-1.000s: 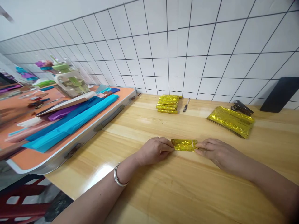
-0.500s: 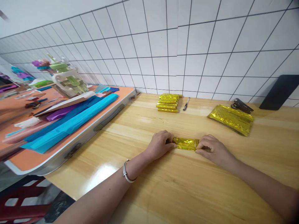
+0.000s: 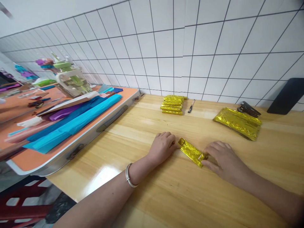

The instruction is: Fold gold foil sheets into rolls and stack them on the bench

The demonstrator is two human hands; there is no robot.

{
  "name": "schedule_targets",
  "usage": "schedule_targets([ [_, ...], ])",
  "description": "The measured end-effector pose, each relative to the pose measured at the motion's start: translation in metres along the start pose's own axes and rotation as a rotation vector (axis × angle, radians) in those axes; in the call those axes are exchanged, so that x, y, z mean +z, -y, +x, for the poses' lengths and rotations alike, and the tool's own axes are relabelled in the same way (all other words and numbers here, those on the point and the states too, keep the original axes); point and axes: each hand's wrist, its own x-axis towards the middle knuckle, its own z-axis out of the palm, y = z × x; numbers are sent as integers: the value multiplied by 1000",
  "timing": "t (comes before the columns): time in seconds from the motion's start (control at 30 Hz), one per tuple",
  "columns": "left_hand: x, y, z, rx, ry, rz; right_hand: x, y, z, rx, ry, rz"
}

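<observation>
A folded strip of shiny gold foil paper [image 3: 190,152] lies slanted on the wooden table, its left end farther from me. My right hand [image 3: 222,158] has its thumb and fingers around the strip's right end, where a small fold stands up. Just left of the other end is my left hand [image 3: 162,147], fingers curled in and thumb tip close to the foil. Nothing shows in that hand; whether the thumb touches the strip I cannot tell.
Several gold foil rolls [image 3: 173,105] lie by the tiled wall, with a pen [image 3: 191,106] beside them. Gold foil sheets [image 3: 238,123], a black stapler [image 3: 249,109] and a dark slab [image 3: 286,96] are at right. An orange folding table [image 3: 57,155] holds coloured paper [image 3: 78,122] and a jug [image 3: 73,82].
The foil strip has turned, its right end swinging toward me along with my right hand. My left hand has come off the strip's left end, which now shows uncovered.
</observation>
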Motion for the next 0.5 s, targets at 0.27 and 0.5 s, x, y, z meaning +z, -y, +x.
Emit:
schedule_targets([
  [0.27,-4,-18,-7,296,102,-104,-5,34,-3,-327,163,192],
  [0.5,-18,-32,-17,471,252,-180,4,2,0,-216,-244,290],
])
